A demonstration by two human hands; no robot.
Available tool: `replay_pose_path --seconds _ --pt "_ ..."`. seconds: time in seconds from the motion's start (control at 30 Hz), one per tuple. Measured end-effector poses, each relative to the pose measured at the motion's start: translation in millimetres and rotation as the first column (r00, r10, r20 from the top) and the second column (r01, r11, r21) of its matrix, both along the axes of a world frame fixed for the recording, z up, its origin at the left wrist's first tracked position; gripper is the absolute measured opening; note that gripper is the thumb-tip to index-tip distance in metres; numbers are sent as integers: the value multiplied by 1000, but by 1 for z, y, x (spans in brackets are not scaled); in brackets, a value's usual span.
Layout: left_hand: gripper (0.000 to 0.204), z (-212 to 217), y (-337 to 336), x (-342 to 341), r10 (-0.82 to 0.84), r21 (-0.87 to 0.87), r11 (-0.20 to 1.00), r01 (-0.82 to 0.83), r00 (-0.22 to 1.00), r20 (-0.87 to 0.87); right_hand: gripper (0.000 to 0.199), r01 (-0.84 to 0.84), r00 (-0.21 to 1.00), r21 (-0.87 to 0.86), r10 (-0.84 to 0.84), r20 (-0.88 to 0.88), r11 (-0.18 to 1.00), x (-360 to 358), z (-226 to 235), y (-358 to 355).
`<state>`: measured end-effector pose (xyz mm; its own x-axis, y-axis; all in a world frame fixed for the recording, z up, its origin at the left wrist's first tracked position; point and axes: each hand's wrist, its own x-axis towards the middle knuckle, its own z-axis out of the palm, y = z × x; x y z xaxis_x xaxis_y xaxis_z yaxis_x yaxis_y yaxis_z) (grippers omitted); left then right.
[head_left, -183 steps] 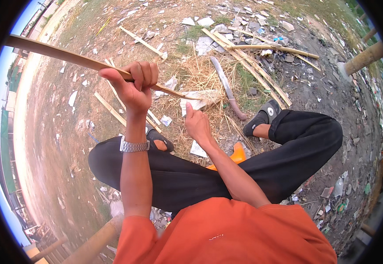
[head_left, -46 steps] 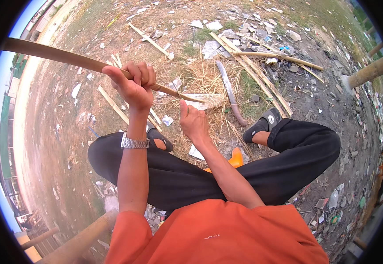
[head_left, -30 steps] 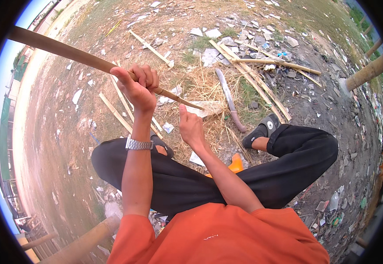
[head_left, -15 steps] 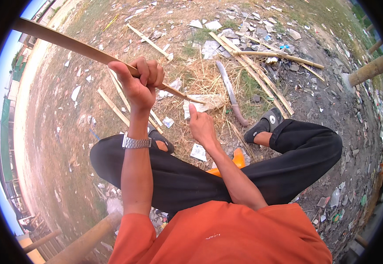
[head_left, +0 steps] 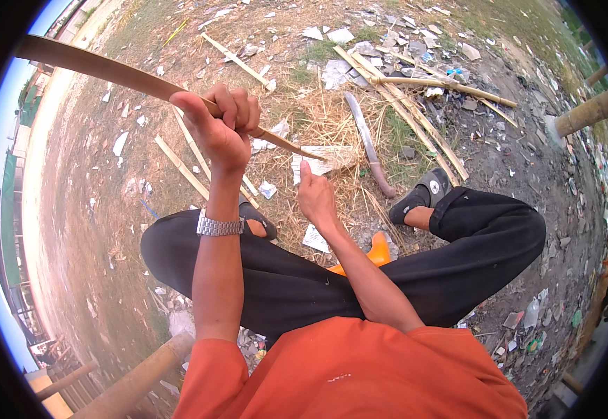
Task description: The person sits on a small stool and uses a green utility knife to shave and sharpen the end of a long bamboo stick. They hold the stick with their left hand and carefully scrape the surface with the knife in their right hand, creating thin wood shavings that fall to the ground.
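Observation:
My left hand [head_left: 223, 129], raised at the left with its fingers wrapped round a long bamboo strip [head_left: 126, 78], grips it partway along. From the upper left the strip slopes down to a thin end over straw and a pale block [head_left: 309, 165]. Just below that end is my right hand [head_left: 316, 197], closed with the thumb pointing up; whatever its fingers hold, if anything, is hidden. A machete [head_left: 367, 143] with a long blade and a brownish handle lies on the ground to the right of the block, near my right foot, touched by neither hand.
Split bamboo strips [head_left: 415, 126] lie beyond the machete, with more strips [head_left: 181, 167] by my left foot. Something orange [head_left: 379, 250] shows under my right forearm. Bamboo poles [head_left: 589, 112] jut in at the right and lower left. Litter and broken tile pieces dot the ground.
My left hand keeps its hold on the bamboo strip and has barely moved. My right hand has shifted slightly left, still closed beneath the strip's thin end.

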<state>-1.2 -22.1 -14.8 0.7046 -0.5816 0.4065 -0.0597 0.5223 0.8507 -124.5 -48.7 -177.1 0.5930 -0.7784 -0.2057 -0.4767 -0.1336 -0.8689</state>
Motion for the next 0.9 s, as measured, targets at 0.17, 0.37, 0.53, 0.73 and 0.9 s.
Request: replay_pose_path --seconds 0.17,0.37,0.53,0.73,0.9 --pt "70 -1 -1 -1 62 8 998 -62 998 -19 73 -55 994 155 69 -87 986 -14 3 -14" --pt "67 3 -3 -12 248 -39 968 -249 969 -10 73 19 993 185 2 -114 983 -6 -13 -6" --pt "67 3 -10 -24 346 -22 938 -345 937 51 71 -12 997 117 3 71 993 4 21 4" --pt "67 3 -3 -18 328 -40 944 -327 944 18 72 -25 997 109 33 -70 994 -12 -21 -3" --pt "68 4 -9 -26 288 -30 957 -287 956 58 70 -29 997 11 28 66 1000 -1 12 -7"
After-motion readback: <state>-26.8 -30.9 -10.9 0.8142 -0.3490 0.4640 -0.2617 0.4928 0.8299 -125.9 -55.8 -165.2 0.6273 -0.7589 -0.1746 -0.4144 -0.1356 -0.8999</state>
